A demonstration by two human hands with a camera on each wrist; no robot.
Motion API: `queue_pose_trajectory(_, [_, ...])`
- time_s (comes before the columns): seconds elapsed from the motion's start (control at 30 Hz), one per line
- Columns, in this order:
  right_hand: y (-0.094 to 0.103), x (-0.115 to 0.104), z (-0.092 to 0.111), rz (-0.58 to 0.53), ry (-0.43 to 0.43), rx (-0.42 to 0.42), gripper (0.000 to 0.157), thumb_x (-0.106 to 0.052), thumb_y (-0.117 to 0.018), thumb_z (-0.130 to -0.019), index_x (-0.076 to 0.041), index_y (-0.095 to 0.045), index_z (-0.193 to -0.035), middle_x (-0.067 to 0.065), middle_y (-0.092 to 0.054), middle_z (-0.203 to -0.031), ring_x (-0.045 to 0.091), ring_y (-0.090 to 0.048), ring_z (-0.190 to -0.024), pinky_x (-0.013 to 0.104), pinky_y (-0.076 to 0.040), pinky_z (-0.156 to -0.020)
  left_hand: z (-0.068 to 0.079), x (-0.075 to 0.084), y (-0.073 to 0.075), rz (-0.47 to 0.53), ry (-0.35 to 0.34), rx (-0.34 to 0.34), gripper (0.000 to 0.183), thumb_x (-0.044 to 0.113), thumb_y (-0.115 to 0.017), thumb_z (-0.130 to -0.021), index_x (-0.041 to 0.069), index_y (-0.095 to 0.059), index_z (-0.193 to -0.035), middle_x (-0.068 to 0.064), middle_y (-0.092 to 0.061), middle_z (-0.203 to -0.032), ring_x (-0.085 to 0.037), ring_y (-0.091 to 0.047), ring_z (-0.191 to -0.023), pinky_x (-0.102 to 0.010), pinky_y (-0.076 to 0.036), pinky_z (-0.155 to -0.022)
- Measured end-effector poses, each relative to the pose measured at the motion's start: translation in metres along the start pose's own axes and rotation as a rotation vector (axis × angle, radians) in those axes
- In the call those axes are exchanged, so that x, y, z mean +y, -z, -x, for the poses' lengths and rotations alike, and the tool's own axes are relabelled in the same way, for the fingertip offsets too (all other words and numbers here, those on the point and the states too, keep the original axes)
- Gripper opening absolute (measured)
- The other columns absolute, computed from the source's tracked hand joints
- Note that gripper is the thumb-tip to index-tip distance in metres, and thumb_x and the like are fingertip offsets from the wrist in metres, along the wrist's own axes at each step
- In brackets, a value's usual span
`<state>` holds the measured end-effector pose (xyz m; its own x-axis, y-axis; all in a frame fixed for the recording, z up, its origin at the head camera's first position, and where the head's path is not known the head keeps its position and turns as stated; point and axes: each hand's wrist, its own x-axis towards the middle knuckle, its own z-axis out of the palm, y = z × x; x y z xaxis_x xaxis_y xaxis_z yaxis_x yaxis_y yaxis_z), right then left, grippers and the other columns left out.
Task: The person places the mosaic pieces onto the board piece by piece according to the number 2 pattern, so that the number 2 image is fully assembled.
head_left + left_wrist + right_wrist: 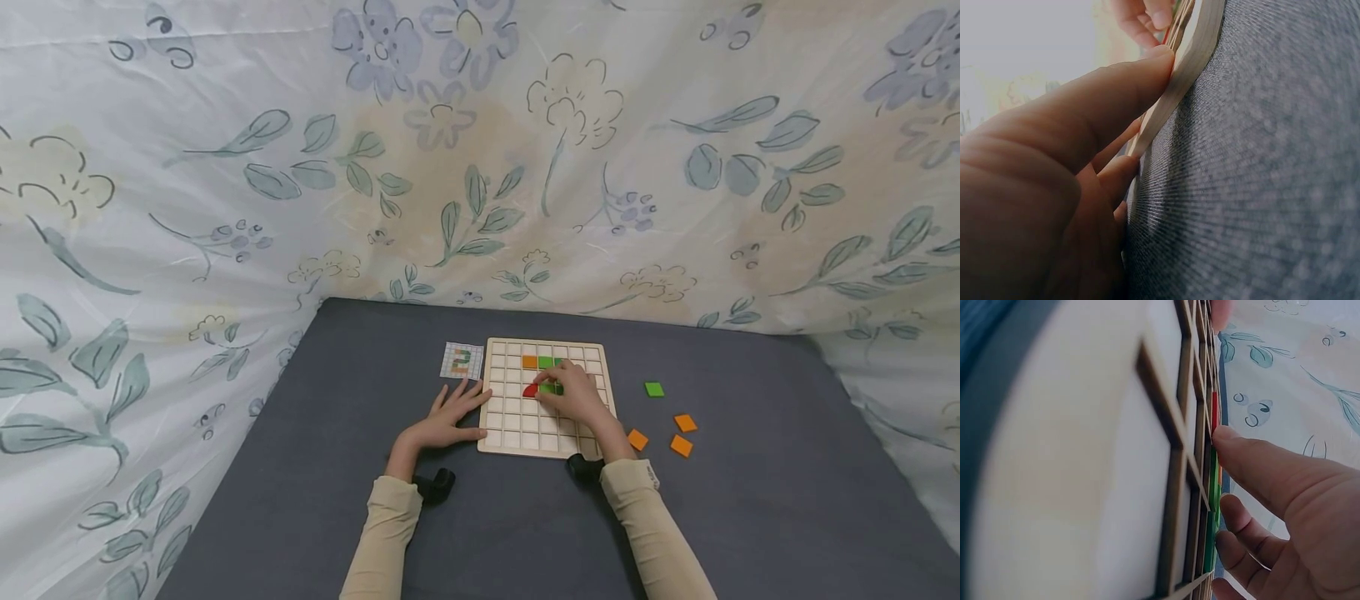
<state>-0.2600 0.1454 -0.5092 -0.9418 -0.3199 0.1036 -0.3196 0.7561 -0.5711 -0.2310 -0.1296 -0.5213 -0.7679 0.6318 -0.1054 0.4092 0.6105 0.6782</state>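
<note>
A square wooden grid board (508, 422) lies on the dark table. My left hand (442, 423) rests along its left side, fingers spread; in the left wrist view the thumb (1116, 87) touches the board's edge. My right hand (573, 393) is over the upper middle of the board, with thumb and index finger at a red tile (530, 391) that has a curved edge. The thumb (1254, 456) meets the end of the red tile in the right wrist view. Green tiles (546, 362) and an orange tile (529, 362) sit in cells nearby, partly hidden by the right hand.
A small pattern card (461, 361) lies left of the board. To the right are a loose green tile (655, 389) and several orange tiles (681, 446), one close to the right wrist. A floral curtain (480, 167) hangs behind the table (315, 500).
</note>
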Motion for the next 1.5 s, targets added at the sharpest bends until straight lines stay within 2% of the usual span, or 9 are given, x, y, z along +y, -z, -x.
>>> queue_pose_trajectory(0.27, [0.001, 0.001, 0.001, -0.004, -0.012, 0.007, 0.020, -0.027, -0.072, -0.082, -0.020, -0.069, -0.101, 0.004, -0.054, -0.094, 0.023, -0.049, -0.090, 0.049, -0.032, -0.081, 0.000, -0.001, 0.000, 0.005, -0.002, 0.003, 0.071, 0.037, -0.057, -0.092, 0.018, -0.020, -0.150, -0.006, -0.008, -0.156, -0.028, 0.007, -0.143, -0.054, 0.011, -0.112])
queue_pose_trajectory(0.5, [0.006, 0.005, 0.005, -0.010, -0.012, 0.016, 0.022, -0.028, -0.072, -0.082, -0.020, -0.070, -0.103, 0.005, -0.053, -0.093, 0.023, -0.046, -0.086, 0.044, -0.033, -0.075, 0.001, -0.001, 0.001, 0.018, -0.016, 0.005, 0.071, 0.037, -0.057, -0.092, 0.017, -0.021, -0.150, -0.007, -0.009, -0.156, -0.029, 0.007, -0.143, -0.054, 0.012, -0.112])
queue_pose_trajectory(0.73, [0.012, 0.007, 0.008, -0.003, -0.012, 0.027, 0.023, -0.027, -0.072, -0.082, -0.018, -0.071, -0.103, 0.008, -0.054, -0.095, 0.024, -0.048, -0.086, 0.045, -0.036, -0.076, 0.001, 0.001, 0.002, 0.021, -0.010, 0.007, 0.071, 0.037, -0.058, -0.091, 0.017, -0.021, -0.149, -0.007, -0.009, -0.156, -0.029, 0.006, -0.143, -0.054, 0.012, -0.112])
queue_pose_trajectory(0.87, [0.015, 0.013, 0.012, 0.017, -0.011, 0.032, 0.024, -0.027, -0.072, -0.082, -0.017, -0.070, -0.103, 0.009, -0.054, -0.095, 0.021, -0.046, -0.079, 0.046, -0.034, -0.075, 0.001, 0.001, 0.002, 0.020, -0.009, 0.002, 0.072, 0.038, -0.057, -0.091, 0.017, -0.021, -0.149, -0.007, -0.008, -0.156, -0.028, 0.007, -0.143, -0.054, 0.012, -0.112])
queue_pose_trajectory(0.97, [0.019, 0.016, 0.016, 0.032, -0.008, 0.050, 0.024, -0.026, -0.072, -0.082, -0.017, -0.070, -0.103, 0.008, -0.055, -0.095, 0.021, -0.048, -0.079, 0.050, -0.030, -0.078, 0.000, 0.001, 0.002, 0.016, -0.008, 0.000, 0.072, 0.039, -0.057, -0.091, 0.018, -0.021, -0.150, -0.006, -0.009, -0.156, -0.028, 0.007, -0.143, -0.054, 0.012, -0.112])
queue_pose_trajectory(1.13, [0.026, 0.025, 0.021, 0.017, 0.008, 0.080, 0.022, -0.024, -0.071, -0.083, -0.016, -0.071, -0.103, 0.010, -0.056, -0.097, 0.025, -0.049, -0.085, 0.052, -0.030, -0.079, 0.000, 0.001, 0.002, 0.014, -0.010, 0.006, 0.071, 0.037, -0.058, -0.091, 0.018, -0.021, -0.149, -0.007, -0.009, -0.156, -0.028, 0.006, -0.143, -0.054, 0.011, -0.112])
queue_pose_trajectory(1.3, [0.032, 0.033, 0.026, 0.017, -0.011, 0.073, 0.023, -0.026, -0.069, -0.085, -0.016, -0.069, -0.106, 0.011, -0.053, -0.100, 0.027, -0.046, -0.089, 0.052, -0.029, -0.079, 0.001, 0.001, 0.002, 0.020, -0.015, 0.010, 0.071, 0.036, -0.058, -0.091, 0.017, -0.022, -0.149, -0.007, -0.009, -0.156, -0.029, 0.006, -0.143, -0.054, 0.012, -0.112])
queue_pose_trajectory(1.5, [0.044, 0.038, 0.035, 0.020, -0.022, 0.088, 0.023, -0.021, -0.068, -0.085, -0.013, -0.069, -0.107, 0.015, -0.054, -0.101, 0.030, -0.044, -0.086, 0.047, -0.026, -0.072, 0.001, 0.000, 0.000, 0.010, -0.012, 0.004, 0.071, 0.038, -0.057, -0.092, 0.018, -0.021, -0.149, -0.006, -0.009, -0.156, -0.028, 0.006, -0.143, -0.054, 0.012, -0.112])
